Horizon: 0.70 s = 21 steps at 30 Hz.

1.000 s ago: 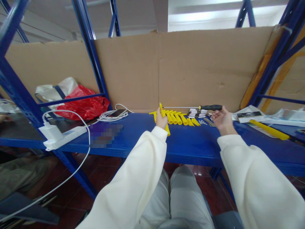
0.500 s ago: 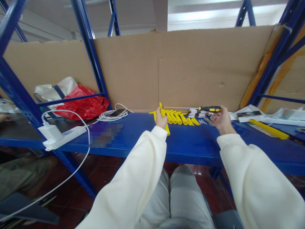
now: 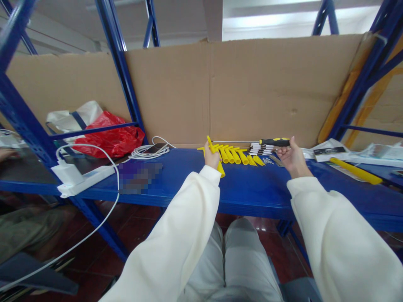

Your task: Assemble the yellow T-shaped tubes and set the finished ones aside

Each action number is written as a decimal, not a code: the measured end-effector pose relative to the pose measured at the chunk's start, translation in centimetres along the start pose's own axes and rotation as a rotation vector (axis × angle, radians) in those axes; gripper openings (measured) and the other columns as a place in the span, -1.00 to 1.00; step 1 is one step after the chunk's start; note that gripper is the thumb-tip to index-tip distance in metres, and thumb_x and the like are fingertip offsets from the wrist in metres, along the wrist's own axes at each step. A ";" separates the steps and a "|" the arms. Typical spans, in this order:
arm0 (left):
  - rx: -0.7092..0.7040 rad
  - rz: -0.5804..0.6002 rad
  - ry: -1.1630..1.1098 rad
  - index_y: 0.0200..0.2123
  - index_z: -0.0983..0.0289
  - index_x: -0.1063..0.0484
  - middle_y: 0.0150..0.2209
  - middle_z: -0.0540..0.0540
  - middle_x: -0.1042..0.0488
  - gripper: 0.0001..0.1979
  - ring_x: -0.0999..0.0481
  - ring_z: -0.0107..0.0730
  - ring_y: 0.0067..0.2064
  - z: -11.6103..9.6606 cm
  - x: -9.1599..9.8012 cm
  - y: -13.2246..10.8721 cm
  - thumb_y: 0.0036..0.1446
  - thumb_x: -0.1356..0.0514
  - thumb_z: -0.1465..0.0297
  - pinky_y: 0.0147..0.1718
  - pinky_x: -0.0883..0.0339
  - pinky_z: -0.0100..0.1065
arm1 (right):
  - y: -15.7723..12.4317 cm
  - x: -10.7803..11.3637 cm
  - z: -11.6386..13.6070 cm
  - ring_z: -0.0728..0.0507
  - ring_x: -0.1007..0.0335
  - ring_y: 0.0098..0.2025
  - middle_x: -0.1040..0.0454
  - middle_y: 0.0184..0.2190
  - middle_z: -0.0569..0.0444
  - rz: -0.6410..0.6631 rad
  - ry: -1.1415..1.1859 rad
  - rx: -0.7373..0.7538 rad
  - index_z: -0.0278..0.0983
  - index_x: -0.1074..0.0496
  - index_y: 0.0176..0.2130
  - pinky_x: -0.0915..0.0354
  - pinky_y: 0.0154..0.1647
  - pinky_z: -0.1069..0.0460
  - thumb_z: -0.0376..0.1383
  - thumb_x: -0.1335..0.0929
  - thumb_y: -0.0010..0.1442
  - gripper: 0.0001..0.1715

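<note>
My left hand [image 3: 211,157] is wrapped round a yellow plastic part [image 3: 221,169], whose narrow top and wider lower end stick out of the grip. Raised over the bench, my right hand [image 3: 291,157] holds a long screwdriver [image 3: 274,142] by the end of its black-and-yellow handle. Its thin shaft points left, and the tip reaches the top of the yellow part; whether it touches cannot be made out. Several similar yellow parts [image 3: 231,156] lie in a row beside my left hand. Dark-and-white sticks [image 3: 260,149] and small silvery pieces [image 3: 267,160] lie between the hands.
A cardboard panel [image 3: 252,92] stands behind the blue bench [image 3: 252,188]. On the left are a white power strip [image 3: 94,179], a coiled cable, a phone [image 3: 156,148] and a red bag [image 3: 110,134]. A yellow tube-like piece [image 3: 357,171] and a white box lie right.
The screwdriver and my right fingers have shifted slightly left. The top of the yellow part in my left hand has tipped a little left.
</note>
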State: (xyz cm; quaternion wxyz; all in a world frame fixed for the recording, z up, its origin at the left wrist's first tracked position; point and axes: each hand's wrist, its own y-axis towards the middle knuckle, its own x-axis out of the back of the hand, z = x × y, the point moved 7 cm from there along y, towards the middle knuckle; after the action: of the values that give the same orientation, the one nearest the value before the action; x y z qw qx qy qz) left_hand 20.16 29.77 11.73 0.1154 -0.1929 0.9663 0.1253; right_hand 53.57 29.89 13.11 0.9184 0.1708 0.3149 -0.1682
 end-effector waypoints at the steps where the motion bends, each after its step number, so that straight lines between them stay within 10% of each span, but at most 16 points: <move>1: -0.001 -0.002 -0.009 0.46 0.10 -0.35 0.16 0.21 -0.57 -0.14 -0.64 -0.43 -0.31 0.0 0.0 0.0 0.10 -0.30 0.67 -0.57 -0.40 -0.54 | 0.1 -0.1 -0.1 -0.01 -0.22 -0.65 -0.12 -0.67 0.29 0.015 -0.005 -0.009 -0.15 -0.21 -0.40 -0.29 -0.66 0.14 0.09 -0.47 0.42 -0.42; 21: -0.013 -0.008 0.005 0.46 0.09 -0.33 0.20 0.20 -0.56 -0.10 -0.65 -0.44 -0.25 -0.3 0.2 -0.2 0.06 -0.25 0.70 -0.54 -0.41 -0.60 | -1.0 -0.3 -0.4 -0.01 -0.08 -0.70 -0.09 -0.69 0.28 0.016 -0.055 -0.109 -0.14 -0.16 -0.43 -0.11 -0.74 0.12 0.00 -0.49 0.38 -0.43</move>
State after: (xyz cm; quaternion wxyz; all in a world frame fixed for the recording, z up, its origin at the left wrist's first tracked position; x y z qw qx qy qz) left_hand 19.98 29.41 11.91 0.1123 -0.1980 0.9649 0.1307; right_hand 52.75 29.19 12.79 0.9359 0.1186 0.2967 -0.1482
